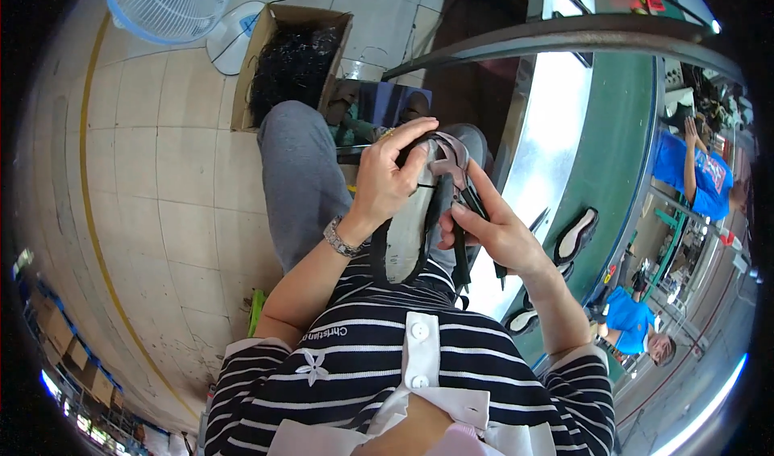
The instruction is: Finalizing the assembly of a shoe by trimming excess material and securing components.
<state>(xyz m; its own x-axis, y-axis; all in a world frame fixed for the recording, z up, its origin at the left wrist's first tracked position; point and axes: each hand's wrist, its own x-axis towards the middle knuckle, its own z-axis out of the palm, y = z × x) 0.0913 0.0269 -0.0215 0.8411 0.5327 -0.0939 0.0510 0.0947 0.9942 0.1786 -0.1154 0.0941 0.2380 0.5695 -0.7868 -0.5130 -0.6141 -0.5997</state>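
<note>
A black shoe upper with a pale sole board lies bottom up over my lap, its toe end pointing away from me. My left hand grips it near the toe, with the thumb on the pale underside and the fingers around the far edge. In my right hand is a pair of pincers with black handles, the fingers and thumb around them. The metal head of the pincers rests at the right side of the toe edge. Whether the jaws pinch the material cannot be made out.
On the right, a green conveyor belt carries several more shoes. A metal frame bar crosses above it. Ahead stand a cardboard box of black scraps and a fan. Co-workers in blue are across the belt.
</note>
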